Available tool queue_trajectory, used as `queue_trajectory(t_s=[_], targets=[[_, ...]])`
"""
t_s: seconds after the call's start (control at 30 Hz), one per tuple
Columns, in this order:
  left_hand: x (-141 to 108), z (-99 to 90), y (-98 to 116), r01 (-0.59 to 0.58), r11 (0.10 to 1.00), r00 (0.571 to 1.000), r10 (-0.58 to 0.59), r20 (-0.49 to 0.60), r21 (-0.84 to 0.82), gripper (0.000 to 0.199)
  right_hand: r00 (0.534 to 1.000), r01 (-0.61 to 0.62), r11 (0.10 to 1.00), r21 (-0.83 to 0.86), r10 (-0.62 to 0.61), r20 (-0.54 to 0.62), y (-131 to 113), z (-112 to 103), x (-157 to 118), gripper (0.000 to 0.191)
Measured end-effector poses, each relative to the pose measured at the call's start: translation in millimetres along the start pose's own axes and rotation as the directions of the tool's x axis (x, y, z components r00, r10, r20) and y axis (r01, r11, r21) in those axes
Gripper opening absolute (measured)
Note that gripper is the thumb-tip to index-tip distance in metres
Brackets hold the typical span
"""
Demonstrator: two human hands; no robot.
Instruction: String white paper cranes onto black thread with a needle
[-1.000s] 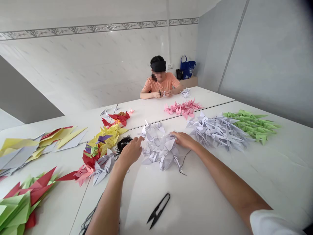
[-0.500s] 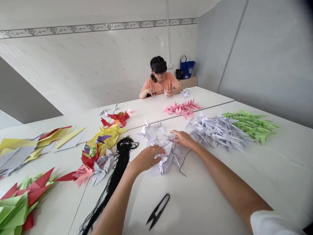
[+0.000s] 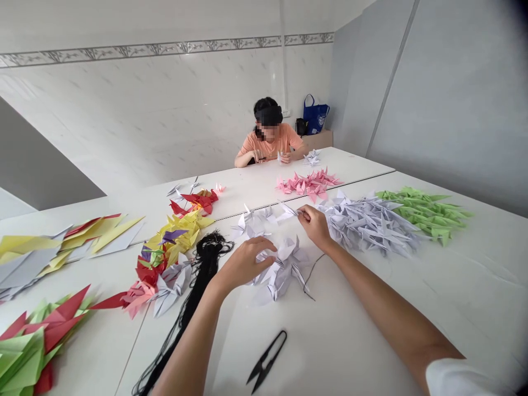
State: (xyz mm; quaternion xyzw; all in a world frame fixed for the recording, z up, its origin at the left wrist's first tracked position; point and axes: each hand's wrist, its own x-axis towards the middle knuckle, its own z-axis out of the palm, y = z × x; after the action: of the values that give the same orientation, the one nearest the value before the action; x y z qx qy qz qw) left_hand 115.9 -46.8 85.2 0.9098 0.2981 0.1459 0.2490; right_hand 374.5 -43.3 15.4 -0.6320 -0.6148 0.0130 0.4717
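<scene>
My right hand (image 3: 315,224) pinches the tip of a white folded paper crane (image 3: 287,212), holding it just above the table. My left hand (image 3: 247,263) is open, thumb and fingers apart, at the left side of a cluster of white paper cranes (image 3: 284,269). Whether its fingertips touch the paper I cannot tell. From that cluster a dark thread (image 3: 310,275) trails out on the right. More loose white cranes (image 3: 253,221) lie just beyond my left hand. Closer to me, black thread snips (image 3: 267,360) rest on the table.
A bundle of black thread (image 3: 202,280) lies left of my forearm, beside a mixed-colour row of cranes (image 3: 181,234). Piles of white (image 3: 367,223), green (image 3: 427,212) and pink cranes (image 3: 309,183) lie right and ahead. A co-worker (image 3: 270,137) sits across, handling a white crane.
My right hand has drawn back from the cluster, slightly up and right, with a white crane now in its fingers. My left hand's fingers have lifted and spread.
</scene>
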Motion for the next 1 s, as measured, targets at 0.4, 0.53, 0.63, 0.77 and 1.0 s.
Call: queue_trajectory(t_s=[0.4, 0.53, 0.63, 0.77, 1.0], targets=[[-13, -17.8, 50, -0.126, 0.795, 0.928, -0.117, -0.354, -0.593, 0.029, 0.821, 0.506, 0.843, 0.184, -0.405, -0.402, -80, -37, -7, 0.022], [-22, -20.7, 65, -0.115, 0.668, 0.948, -0.146, -0.282, -0.735, 0.038, 0.736, 0.621, 0.768, 0.156, -0.502, -0.454, -92, -43, -11, 0.028], [-25, -21.3, 72, -0.16, 0.632, 0.937, -0.145, -0.319, -0.758, 0.038, 0.775, 0.596, 0.785, 0.165, -0.51, -0.373, -96, -43, -12, 0.025], [-29, -23.0, 78, -0.217, 0.664, 0.905, -0.139, -0.403, -0.716, 0.032, 0.855, 0.514, 0.819, 0.255, -0.466, -0.227, -98, -41, -13, 0.018], [-31, -24.0, 80, -0.224, 0.688, 0.896, -0.134, -0.424, -0.69, 0.029, 0.916, 0.401, 0.826, 0.397, -0.349, -0.199, -107, -43, -13, 0.015]])
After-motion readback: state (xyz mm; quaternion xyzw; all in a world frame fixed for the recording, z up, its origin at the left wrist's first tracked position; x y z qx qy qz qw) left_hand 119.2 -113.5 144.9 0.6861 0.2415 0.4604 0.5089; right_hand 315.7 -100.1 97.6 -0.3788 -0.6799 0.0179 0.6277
